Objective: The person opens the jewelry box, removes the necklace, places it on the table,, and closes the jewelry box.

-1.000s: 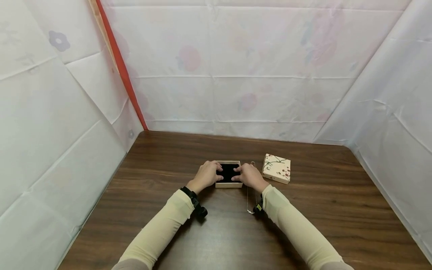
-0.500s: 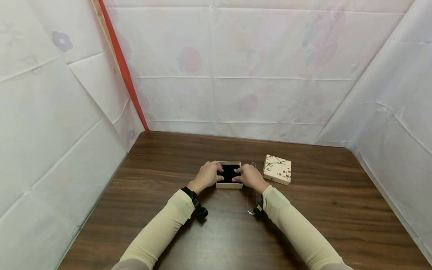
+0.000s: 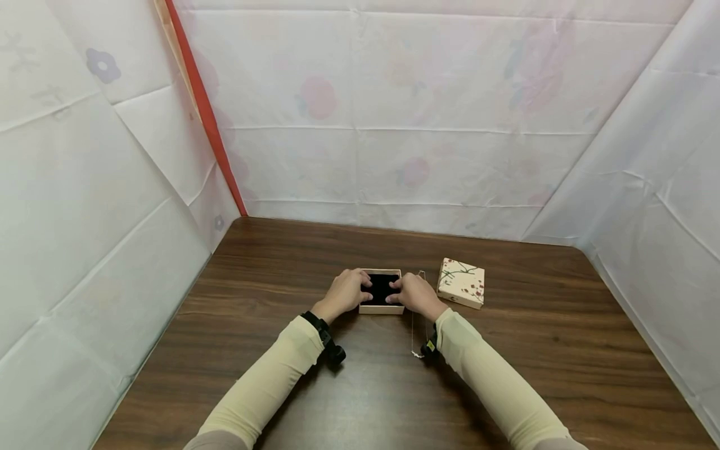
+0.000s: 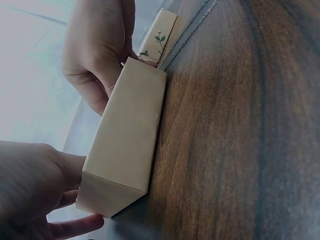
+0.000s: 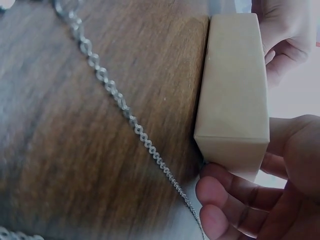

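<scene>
A cream cardboard jewelry box [image 3: 381,309], lidless, lies on the table with a black padded insert [image 3: 379,286] inside. From the left, my left hand [image 3: 344,292] grips the box's end wall, thumb and index finger reaching in over the insert. My right hand [image 3: 416,292] holds the opposite end the same way; in the right wrist view its other fingers [image 5: 212,192] curl along the outside of the wall. Partly hidden under the right hand and wrist, a silver chain necklace [image 3: 417,355] stretches toward me on the wood, its links [image 5: 145,140] close beside the box.
The box lid [image 3: 462,283], cream with a printed pattern of branches and red flowers, sits to the right of my right hand. White patterned sheets [image 3: 394,156] enclose the dark wooden table [image 3: 562,325] at the back and both sides.
</scene>
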Demonstrator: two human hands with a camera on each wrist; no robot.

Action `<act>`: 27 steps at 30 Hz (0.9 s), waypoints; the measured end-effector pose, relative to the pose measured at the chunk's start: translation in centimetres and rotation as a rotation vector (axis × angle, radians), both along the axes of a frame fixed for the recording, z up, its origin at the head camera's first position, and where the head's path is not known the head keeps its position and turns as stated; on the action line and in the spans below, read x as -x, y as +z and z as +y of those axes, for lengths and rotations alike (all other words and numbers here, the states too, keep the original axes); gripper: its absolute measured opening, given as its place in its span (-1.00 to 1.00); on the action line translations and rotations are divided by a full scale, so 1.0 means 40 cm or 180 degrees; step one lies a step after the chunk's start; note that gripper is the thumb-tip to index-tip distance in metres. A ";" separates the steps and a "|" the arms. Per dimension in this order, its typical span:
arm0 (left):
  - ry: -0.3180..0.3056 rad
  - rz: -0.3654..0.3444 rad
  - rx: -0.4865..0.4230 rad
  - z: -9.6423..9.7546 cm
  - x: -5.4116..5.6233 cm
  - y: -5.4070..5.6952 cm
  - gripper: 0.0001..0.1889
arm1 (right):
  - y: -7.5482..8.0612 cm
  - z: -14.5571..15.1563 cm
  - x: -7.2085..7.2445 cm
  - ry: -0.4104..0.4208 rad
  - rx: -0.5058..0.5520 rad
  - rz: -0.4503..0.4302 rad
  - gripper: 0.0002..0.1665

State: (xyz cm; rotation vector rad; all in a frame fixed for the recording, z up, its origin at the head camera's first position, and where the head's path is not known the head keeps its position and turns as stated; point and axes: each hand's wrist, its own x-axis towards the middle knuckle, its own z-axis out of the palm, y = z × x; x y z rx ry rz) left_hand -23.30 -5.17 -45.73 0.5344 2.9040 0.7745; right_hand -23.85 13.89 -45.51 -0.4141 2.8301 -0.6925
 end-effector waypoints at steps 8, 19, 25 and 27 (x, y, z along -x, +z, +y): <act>0.0022 -0.0026 0.0000 -0.004 -0.005 -0.007 -0.71 | -0.002 -0.002 -0.001 0.0056 -0.0030 0.0015 -0.54; -0.0122 0.0159 0.0091 0.001 0.001 -0.001 -0.71 | 0.033 -0.008 -0.007 0.0187 -0.0591 0.0187 -0.49; -0.0175 0.0177 0.0057 -0.009 -0.005 -0.013 -0.69 | 0.033 -0.013 -0.019 0.0161 -0.0716 0.0177 -0.46; -0.0221 0.0226 0.0024 -0.013 -0.005 -0.017 -0.69 | 0.035 -0.013 -0.021 0.0136 -0.0694 0.0141 -0.46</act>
